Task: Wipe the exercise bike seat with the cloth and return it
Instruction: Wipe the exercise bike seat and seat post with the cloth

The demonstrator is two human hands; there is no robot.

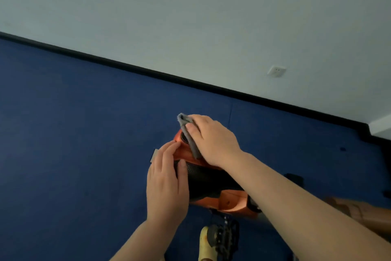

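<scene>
Orange-black seat (pixel 203 178) at lower centre of frame, wiping step underway. Grey cloth (pixel 189 133) pressed on seat's far end under right hand (pixel 213 140), fingers clamped over it. Left hand (pixel 167 184) flat, released, steadying left edge. Next: probably sweep toward bottom of frame, then return cloth.

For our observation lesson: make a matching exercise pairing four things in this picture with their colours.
Things:
1. cloth
2. floor
3. wall socket
4. skirting strip

Colours:
A. white
B. black
C. grey
D. blue

Pairs: 1-C, 2-D, 3-A, 4-B
</scene>
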